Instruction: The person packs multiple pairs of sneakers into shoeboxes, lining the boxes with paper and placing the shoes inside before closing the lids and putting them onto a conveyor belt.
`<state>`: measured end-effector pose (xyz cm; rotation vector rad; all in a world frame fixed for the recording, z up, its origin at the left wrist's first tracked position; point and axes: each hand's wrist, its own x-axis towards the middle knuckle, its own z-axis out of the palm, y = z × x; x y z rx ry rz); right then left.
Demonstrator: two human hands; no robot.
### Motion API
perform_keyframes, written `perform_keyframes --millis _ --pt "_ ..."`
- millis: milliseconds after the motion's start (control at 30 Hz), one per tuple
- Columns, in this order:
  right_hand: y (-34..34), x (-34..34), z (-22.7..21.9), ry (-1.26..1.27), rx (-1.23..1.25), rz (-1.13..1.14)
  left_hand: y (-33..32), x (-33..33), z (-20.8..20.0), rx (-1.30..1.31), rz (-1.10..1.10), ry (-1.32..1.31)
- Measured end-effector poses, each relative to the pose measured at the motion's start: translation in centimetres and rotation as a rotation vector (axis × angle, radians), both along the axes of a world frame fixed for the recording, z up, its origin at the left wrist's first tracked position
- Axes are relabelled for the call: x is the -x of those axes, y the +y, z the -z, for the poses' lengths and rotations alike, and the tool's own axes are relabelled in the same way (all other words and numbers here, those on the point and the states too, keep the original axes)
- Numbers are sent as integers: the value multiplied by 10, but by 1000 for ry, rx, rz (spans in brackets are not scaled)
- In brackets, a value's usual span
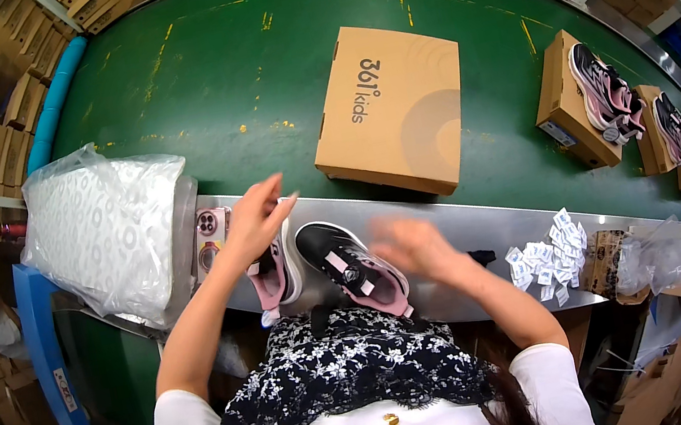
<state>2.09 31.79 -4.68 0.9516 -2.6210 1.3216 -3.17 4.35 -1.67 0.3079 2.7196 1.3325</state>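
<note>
Two black-and-pink children's sneakers sit side by side on the metal ledge in front of me. The left sneaker [278,271] is partly hidden under my left hand [258,218], whose fingers and thumb are stretched apart above its toe with nothing visible between them. The right sneaker [352,267] shows its black toe, dark laces and pink lining, with a small pale tag on its tongue. My right hand [410,246] is just right of this sneaker, smeared by motion, so its fingers cannot be made out. Beyond the ledge, a closed brown shoebox [390,108] lies on the green conveyor belt [215,71].
A plastic bag of patterned white tissue paper [111,230] lies at left, beside a phone [209,224]. Small white packets [551,255] are heaped on the ledge at right. Further right, sneakers [606,93] rest on shoeboxes [572,103]. A blue frame [51,354] stands at lower left.
</note>
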Motion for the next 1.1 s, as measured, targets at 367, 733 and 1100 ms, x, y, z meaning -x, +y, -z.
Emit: perform_keyframes --millis 367,733,1100 --pt "61 108 -71 406 -446 439 81 72 -40 -591 -111 -149" --pt "65 152 -127 405 -296 532 93 88 -65 -589 -97 99" --pt "96 114 -113 204 769 1135 77 34 -29 -170 184 -16"
